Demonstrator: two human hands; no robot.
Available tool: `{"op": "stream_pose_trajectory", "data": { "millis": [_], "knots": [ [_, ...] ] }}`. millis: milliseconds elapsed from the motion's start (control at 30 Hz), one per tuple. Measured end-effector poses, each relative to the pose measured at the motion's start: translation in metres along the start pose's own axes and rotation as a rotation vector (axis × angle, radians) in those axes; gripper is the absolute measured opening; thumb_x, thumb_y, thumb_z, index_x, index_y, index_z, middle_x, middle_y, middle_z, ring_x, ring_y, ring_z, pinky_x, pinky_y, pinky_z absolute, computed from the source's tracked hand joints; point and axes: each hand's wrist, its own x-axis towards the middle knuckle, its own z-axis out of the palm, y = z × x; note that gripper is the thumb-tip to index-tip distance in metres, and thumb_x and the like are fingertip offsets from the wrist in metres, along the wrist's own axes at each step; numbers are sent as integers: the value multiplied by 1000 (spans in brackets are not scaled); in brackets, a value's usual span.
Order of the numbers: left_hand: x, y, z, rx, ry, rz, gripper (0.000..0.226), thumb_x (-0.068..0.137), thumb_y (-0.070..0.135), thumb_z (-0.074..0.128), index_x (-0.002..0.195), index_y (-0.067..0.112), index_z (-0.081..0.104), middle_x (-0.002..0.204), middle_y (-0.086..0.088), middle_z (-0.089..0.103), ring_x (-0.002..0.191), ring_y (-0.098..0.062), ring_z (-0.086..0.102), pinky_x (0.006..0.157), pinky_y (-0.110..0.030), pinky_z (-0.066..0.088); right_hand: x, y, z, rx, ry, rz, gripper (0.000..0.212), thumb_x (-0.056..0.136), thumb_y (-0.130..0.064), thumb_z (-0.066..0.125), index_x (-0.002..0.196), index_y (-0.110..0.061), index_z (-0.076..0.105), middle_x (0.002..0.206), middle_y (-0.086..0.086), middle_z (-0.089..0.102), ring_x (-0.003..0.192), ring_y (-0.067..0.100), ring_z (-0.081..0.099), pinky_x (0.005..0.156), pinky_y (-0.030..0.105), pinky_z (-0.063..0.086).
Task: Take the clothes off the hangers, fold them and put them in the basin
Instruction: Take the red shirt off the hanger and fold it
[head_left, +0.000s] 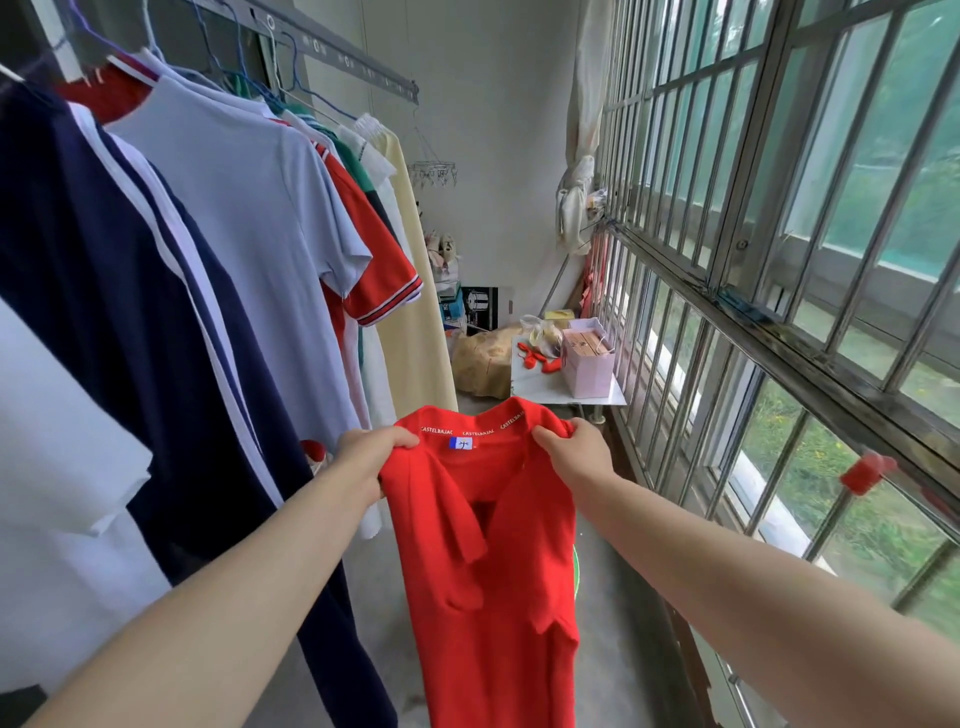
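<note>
Left grip (363, 457) and right grip (576, 454) clutch red shirt (498, 597) | hanging shirts (249, 218) crowd left | window bars (727, 332) right

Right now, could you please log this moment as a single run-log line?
left hand: grips red shirt at collar side | right hand: grips other side | shirt: hangs between hands | basin: not in view

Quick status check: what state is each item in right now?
red shirt, off any hanger, hanging down from both hands
left hand, gripping the shirt's shoulder by the collar
right hand, gripping the other shoulder
light blue shirt, hung on the rail
navy shirt, hung on the rail
pink bag, upright, open-topped
</note>
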Motion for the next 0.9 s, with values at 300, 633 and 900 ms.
{"op": "stream_pose_trajectory", "data": {
  "millis": [300,633,900],
  "knots": [
    [-16,-3,30,54,111,70,15,66,1,70,78,-1,61,85,-18,64,77,-29,61,77,-39,54,-4,-3,10,130,44,11,20,85,-31,62,73,-17,56,77,4,62,81,24,61,70,34,45],
    [-36,-17,64,35,-15,232,21,52,22,73,68,9,70,79,-17,72,74,-31,68,76,-48,56,-23,-17,37,465,-49,83,22,88,-21,59,67,-18,59,71,3,61,74,19,56,70,32,43],
    [-48,-6,70,-23,-379,241,16,86,9,65,101,3,69,102,-25,68,86,-28,65,71,-32,57,-22,-31,28,495,-96,49,16,85,-28,61,73,-18,64,75,4,63,75,19,59,72,34,46]
  ]
}}
